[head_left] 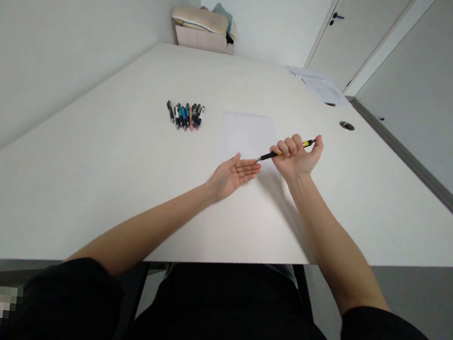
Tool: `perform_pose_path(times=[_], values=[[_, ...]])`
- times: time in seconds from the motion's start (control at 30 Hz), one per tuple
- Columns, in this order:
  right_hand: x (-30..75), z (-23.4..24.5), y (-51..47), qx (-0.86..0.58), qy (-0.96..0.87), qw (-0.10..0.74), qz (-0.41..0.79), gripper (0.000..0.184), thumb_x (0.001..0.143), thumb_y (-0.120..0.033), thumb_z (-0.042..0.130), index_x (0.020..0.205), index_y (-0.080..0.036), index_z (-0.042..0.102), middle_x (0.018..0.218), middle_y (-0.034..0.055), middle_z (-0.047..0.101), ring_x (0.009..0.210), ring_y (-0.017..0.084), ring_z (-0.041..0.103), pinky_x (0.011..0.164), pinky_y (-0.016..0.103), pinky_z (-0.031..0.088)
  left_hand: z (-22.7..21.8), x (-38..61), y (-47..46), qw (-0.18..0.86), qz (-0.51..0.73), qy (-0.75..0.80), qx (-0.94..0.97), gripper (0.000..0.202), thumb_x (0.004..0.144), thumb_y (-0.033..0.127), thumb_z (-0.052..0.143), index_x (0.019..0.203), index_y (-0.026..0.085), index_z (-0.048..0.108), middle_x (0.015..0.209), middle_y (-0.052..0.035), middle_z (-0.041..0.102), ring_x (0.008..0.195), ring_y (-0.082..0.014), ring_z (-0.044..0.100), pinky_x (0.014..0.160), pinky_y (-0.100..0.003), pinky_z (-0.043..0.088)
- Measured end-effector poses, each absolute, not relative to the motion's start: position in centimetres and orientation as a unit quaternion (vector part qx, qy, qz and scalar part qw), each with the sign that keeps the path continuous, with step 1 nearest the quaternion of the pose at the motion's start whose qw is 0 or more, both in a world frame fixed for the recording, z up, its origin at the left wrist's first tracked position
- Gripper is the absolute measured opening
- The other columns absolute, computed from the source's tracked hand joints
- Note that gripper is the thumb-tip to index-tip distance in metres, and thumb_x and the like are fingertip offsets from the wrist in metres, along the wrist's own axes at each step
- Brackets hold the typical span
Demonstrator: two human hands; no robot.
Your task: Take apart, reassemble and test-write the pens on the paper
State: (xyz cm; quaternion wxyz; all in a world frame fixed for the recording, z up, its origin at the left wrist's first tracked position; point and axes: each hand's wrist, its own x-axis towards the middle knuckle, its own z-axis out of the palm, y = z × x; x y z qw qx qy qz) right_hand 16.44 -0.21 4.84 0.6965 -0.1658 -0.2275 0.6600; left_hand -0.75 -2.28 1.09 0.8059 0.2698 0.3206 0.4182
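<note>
My right hand (297,156) is closed in a fist round a black and yellow pen (269,155), thumb near its rear end, the tip pointing left. My left hand (234,174) lies palm up with the fingers stretched out, and its fingertips are right at the pen's tip. Both hands hover over the near end of a white sheet of paper (248,131) on the white table (108,167).
A row of several pens (185,115) in black, green, blue and red lies to the left of the sheet. Loose papers (320,85) and a round cable hole (346,126) are at the far right. A low cabinet with folded cloth (204,25) stands behind the table.
</note>
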Motion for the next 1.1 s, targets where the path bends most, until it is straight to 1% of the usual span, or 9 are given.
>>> perform_pose_path(times=[0.13, 0.27, 0.43, 0.53, 0.77, 0.97, 1.1], values=[[16.38, 4.82, -0.18, -0.154, -0.215, 0.698, 0.665, 0.057, 0.080, -0.065, 0.037, 0.053, -0.021, 0.014, 0.042, -0.0069, 0.019, 0.040, 0.009, 0.019, 0.043, 0.025, 0.033, 1.01, -0.76, -2.24, 0.807, 0.416, 0.322, 0.270, 0.049, 0.093, 0.043, 0.036, 0.084, 0.009, 0.070, 0.098, -0.0156, 0.070, 0.091, -0.0187, 0.067, 0.090, -0.031, 0.047], [16.43, 4.69, -0.04, -0.152, -0.218, 0.700, 0.663, 0.056, 0.080, -0.062, 0.039, 0.053, -0.021, 0.014, 0.042, -0.0070, 0.018, 0.039, 0.009, 0.019, 0.043, 0.026, 0.032, 0.97, -0.82, -2.16, 0.805, 0.418, 0.321, 0.273, 0.051, 0.093, 0.045, 0.036, 0.084, 0.009, 0.071, 0.097, -0.0159, 0.070, 0.092, -0.0195, 0.066, 0.090, -0.032, 0.047], [16.61, 4.56, 0.17, -0.179, -0.202, 0.705, 0.656, 0.054, 0.082, -0.061, 0.035, 0.053, -0.020, 0.012, 0.042, -0.0070, 0.016, 0.040, 0.008, 0.017, 0.042, 0.025, 0.030, 0.97, -0.84, -2.18, 0.805, 0.418, 0.320, 0.274, 0.053, 0.093, 0.046, 0.034, 0.084, 0.009, 0.071, 0.096, -0.0157, 0.070, 0.091, -0.0194, 0.067, 0.090, -0.031, 0.047], [16.66, 4.52, 0.19, -0.165, -0.203, 0.705, 0.659, 0.055, 0.082, -0.060, 0.035, 0.053, -0.020, 0.012, 0.042, -0.0069, 0.016, 0.039, 0.008, 0.017, 0.042, 0.025, 0.030, 0.90, -0.84, -2.17, 0.804, 0.417, 0.319, 0.278, 0.054, 0.093, 0.047, 0.034, 0.084, 0.009, 0.071, 0.097, -0.0158, 0.070, 0.092, -0.0196, 0.067, 0.090, -0.031, 0.047], [16.73, 4.08, 0.32, -0.150, -0.224, 0.706, 0.654, 0.059, 0.079, -0.064, 0.042, 0.052, -0.020, 0.013, 0.042, -0.0071, 0.018, 0.038, 0.008, 0.021, 0.043, 0.025, 0.033, 0.83, -0.88, -2.17, 0.807, 0.414, 0.316, 0.279, 0.054, 0.093, 0.048, 0.034, 0.085, 0.009, 0.071, 0.097, -0.0158, 0.070, 0.093, -0.0197, 0.066, 0.089, -0.031, 0.048], [16.70, 4.06, 0.39, -0.155, -0.217, 0.702, 0.660, 0.058, 0.081, -0.063, 0.039, 0.052, -0.020, 0.013, 0.043, -0.0073, 0.017, 0.038, 0.008, 0.019, 0.043, 0.025, 0.032, 0.75, -0.88, -2.15, 0.808, 0.412, 0.314, 0.280, 0.054, 0.093, 0.049, 0.034, 0.084, 0.010, 0.071, 0.099, -0.0162, 0.070, 0.093, -0.0195, 0.066, 0.090, -0.031, 0.047], [16.70, 3.97, 0.39, -0.139, -0.221, 0.704, 0.660, 0.056, 0.080, -0.059, 0.043, 0.052, -0.020, 0.014, 0.043, -0.0077, 0.016, 0.039, 0.008, 0.018, 0.042, 0.025, 0.031, 0.67, -0.88, -2.10, 0.807, 0.413, 0.315, 0.280, 0.054, 0.092, 0.050, 0.035, 0.085, 0.009, 0.070, 0.100, -0.0166, 0.070, 0.093, -0.0202, 0.066, 0.090, -0.032, 0.048]])
